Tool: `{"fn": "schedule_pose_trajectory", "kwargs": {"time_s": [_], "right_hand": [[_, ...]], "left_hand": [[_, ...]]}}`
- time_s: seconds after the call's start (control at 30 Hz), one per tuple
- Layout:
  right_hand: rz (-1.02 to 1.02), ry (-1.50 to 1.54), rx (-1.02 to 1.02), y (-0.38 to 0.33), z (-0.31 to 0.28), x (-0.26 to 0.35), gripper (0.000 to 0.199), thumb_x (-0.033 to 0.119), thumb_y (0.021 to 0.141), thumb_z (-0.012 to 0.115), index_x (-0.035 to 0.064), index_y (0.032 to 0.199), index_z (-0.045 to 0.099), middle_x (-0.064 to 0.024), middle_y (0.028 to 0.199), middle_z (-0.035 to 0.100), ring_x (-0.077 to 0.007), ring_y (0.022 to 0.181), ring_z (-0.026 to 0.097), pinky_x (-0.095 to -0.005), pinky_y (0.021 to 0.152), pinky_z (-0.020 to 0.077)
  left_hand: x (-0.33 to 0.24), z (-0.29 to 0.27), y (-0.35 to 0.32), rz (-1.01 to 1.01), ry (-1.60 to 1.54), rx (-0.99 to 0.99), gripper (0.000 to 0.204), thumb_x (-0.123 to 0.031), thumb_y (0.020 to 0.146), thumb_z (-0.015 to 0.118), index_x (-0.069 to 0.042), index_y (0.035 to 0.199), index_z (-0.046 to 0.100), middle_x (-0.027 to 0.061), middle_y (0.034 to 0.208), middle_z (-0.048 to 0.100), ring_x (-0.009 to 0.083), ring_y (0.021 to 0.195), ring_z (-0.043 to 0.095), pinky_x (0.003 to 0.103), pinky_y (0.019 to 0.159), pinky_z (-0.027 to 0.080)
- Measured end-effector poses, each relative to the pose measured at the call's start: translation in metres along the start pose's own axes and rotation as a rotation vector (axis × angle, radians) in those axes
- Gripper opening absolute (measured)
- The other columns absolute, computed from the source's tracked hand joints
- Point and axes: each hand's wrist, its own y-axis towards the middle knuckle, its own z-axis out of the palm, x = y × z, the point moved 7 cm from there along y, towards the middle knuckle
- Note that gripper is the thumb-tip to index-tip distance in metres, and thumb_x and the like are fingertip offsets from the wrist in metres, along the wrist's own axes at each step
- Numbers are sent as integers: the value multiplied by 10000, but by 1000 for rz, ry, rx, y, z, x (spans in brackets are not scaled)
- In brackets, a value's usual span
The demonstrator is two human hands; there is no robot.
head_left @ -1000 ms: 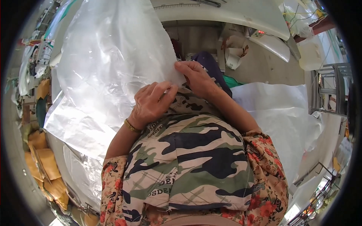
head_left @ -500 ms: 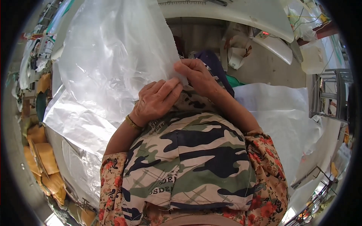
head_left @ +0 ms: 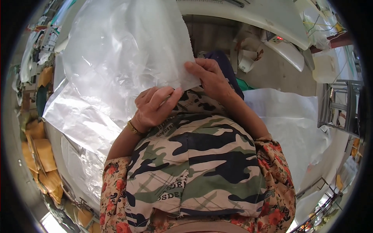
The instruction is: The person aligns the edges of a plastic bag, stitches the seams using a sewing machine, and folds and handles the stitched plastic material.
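Plastic sheet gripped at its lower corner, most of it hanging loose

Plastic is the matter in hand: a large clear plastic sheet (head_left: pixel 124 50) fills the upper left and upper middle of the frame, crinkled and unfolded, with its lower right corner drawn down to the middle. The right hand (head_left: pixel 208 75) pinches that corner between thumb and fingers, just above the centre of the frame. The left hand (head_left: pixel 153 105) sits just below and to the left of it, fingers curled against the sheet's lower edge and touching the camouflage-patterned garment (head_left: pixel 198 163) that covers the lower middle. As a judgement, the handling looks early: only the one corner is gathered, and the rest of the sheet spreads wide and slack toward the upper left, not folded or bagged. Another pale sheet (head_left: pixel 295 124) lies at the right, apart from both hands. Tan padded pieces (head_left: pixel 42 155) are stacked along the left rim, well away from the hands.
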Motion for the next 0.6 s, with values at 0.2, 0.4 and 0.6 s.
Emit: {"fn": "schedule_pose_trajectory", "kwargs": {"time_s": [0.2, 0.4, 0.6], "right_hand": [[4, 28, -39, -6, 7, 10, 277, 236, 977, 552, 6, 900, 687, 24, 793, 638, -33, 708, 558, -204, 632, 449], [-31, 82, -81, -7, 12, 14, 299, 247, 980, 544, 22, 851, 692, 55, 717, 590, -19, 634, 496, -201, 569, 410], [-31, 66, -63, -7, 11, 15, 384, 315, 980, 537, -15, 873, 703, -15, 749, 640, -65, 659, 566, -217, 580, 462]], "left_hand": [[7, 10, 11, -94, 17, 36, 327, -53, 668, 734, -39, 992, 695, 49, 911, 563, 161, 644, 588, 272, 517, 470], [11, 13, 16, -123, 31, 23, 345, -57, 677, 741, -50, 1018, 689, 40, 926, 569, 162, 668, 591, 267, 536, 473], [11, 12, 24, -131, 50, 73, 327, -47, 686, 729, -61, 1007, 672, 40, 951, 568, 171, 704, 598, 287, 561, 483]]}}
